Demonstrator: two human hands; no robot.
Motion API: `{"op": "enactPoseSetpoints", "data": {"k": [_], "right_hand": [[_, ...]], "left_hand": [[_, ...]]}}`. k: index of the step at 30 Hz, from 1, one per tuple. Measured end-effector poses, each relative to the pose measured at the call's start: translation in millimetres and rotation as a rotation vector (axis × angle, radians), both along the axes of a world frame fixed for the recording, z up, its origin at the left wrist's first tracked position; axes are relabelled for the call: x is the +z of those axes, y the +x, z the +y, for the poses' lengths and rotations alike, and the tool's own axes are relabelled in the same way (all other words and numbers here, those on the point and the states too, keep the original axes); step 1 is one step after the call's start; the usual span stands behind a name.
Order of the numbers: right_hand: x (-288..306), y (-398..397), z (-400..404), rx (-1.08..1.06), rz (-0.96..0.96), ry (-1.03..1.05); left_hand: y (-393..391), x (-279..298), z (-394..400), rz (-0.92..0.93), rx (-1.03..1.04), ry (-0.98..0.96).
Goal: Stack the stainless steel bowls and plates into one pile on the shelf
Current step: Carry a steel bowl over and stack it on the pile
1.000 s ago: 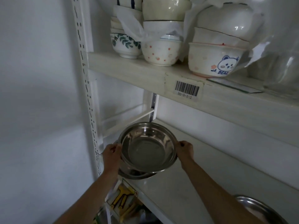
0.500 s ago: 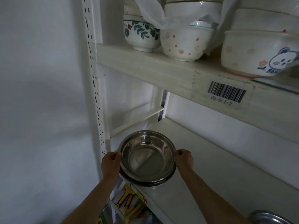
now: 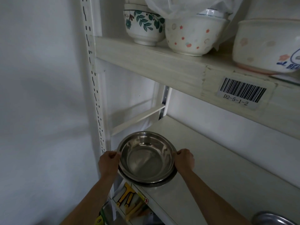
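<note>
At lower centre of the frame, the round stainless steel bowl (image 3: 146, 159), nested in another on the white shelf (image 3: 211, 159), is pinched at opposite rims by left hand (image 3: 108, 163) and right hand (image 3: 184, 160); it is judged light, rigid and slippery.

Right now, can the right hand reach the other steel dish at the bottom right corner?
Probably yes, once it lets go: the right hand grips the top bowl, and the shelf between it and the steel dish looks bare.
</note>
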State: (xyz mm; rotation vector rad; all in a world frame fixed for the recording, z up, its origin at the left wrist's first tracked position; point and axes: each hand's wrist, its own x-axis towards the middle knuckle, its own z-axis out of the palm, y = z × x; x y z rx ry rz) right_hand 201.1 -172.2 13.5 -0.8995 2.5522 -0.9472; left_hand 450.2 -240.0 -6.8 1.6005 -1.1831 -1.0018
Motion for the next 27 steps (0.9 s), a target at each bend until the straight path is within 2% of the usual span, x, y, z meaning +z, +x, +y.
{"op": "enactPoseSetpoints", "data": {"k": [18,22,27], "right_hand": [[1,0,2,0.076,0.233,0.098],[-10,-2,5,0.042,0.143,0.013],[-19,-3,7,-0.033,-0.214,-0.058]], "left_hand": [[0,-9,-7,-0.032,-0.009,-0.003],[-1,-11,-8,0.018,-0.011,0.010],[-5,-15,-9,0.166,-0.034,0.073]]}}
